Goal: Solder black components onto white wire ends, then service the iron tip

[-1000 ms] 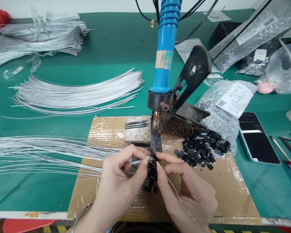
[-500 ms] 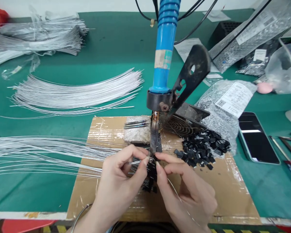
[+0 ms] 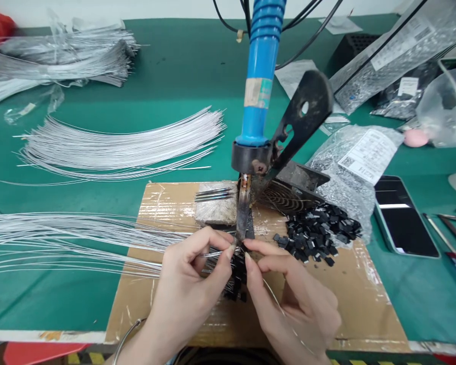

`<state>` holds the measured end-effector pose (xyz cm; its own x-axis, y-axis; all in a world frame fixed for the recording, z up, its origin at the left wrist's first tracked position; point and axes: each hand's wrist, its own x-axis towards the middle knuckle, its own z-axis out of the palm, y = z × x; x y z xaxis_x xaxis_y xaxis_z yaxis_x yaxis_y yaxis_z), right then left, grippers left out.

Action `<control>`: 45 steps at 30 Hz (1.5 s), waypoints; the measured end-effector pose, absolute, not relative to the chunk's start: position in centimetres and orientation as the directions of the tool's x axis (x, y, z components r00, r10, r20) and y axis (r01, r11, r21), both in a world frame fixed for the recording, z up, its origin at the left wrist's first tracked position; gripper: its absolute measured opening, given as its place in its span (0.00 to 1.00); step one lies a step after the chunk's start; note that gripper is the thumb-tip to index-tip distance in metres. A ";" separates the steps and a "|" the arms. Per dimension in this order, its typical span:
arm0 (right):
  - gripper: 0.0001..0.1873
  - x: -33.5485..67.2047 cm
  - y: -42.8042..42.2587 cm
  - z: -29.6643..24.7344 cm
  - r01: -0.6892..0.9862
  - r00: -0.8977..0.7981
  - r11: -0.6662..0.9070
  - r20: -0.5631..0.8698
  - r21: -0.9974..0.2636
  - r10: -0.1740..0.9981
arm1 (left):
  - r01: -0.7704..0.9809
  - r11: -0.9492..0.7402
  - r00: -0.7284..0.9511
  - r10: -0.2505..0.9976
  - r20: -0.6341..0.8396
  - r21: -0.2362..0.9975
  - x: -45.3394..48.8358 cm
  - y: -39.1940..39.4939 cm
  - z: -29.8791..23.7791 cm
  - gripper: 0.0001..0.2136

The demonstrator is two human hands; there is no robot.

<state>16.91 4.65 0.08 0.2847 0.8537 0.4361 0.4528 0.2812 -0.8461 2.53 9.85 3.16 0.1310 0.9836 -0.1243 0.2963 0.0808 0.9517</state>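
Note:
A blue-handled soldering iron (image 3: 255, 111) hangs tip-down in a black metal bracket (image 3: 303, 109). Right at its tip, my left hand (image 3: 197, 279) is closed in a pinch on a thin white wire (image 3: 215, 254). My right hand (image 3: 292, 294) is pinched from the other side; a thin silvery strand of solder wire (image 3: 273, 296) runs from its fingertips across the palm. Fingers and iron tip hide the exact contact point. Beneath the hands lie wires with small black pieces (image 3: 233, 291) at their ends.
Cardboard (image 3: 368, 314) covers the front of the green table. A pile of small black parts (image 3: 319, 233) lies right, near a phone (image 3: 406, 215) and plastic bags (image 3: 361, 157). White wire bundles (image 3: 125, 147) lie left. A whitish block (image 3: 216, 203) stands behind my left hand.
The view has shifted very slightly. Both hands keep their pinch at the iron's tip, with no other visible change.

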 end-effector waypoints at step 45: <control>0.10 17.0 4.8 -0.1 0.441 0.272 0.317 0.461 -0.840 0.845 | 0.318 0.058 0.128 0.986 -0.104 0.946 2.4 9.4 3.2 0.06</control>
